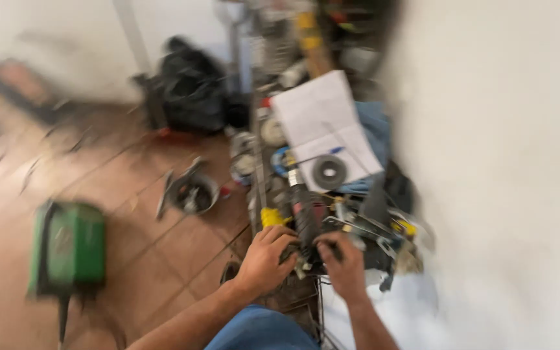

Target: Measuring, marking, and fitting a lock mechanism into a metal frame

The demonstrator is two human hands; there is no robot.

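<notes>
The frame is blurred by motion. My left hand (266,258) and my right hand (343,262) both grip the near end of a dark power tool with a red body (306,217), which lies on a cluttered bench. A yellow part (270,216) sticks out beside the tool at its left. A grey round disc (329,172) lies just beyond the tool on white paper sheets (322,123). What my fingers press on is hidden.
A green box-shaped machine (69,246) stands on the brown tiled floor at left. A metal bucket (192,193) and a black bag (192,87) sit farther back. A white wall (500,168) fills the right. Loose metal tools (384,233) crowd the bench.
</notes>
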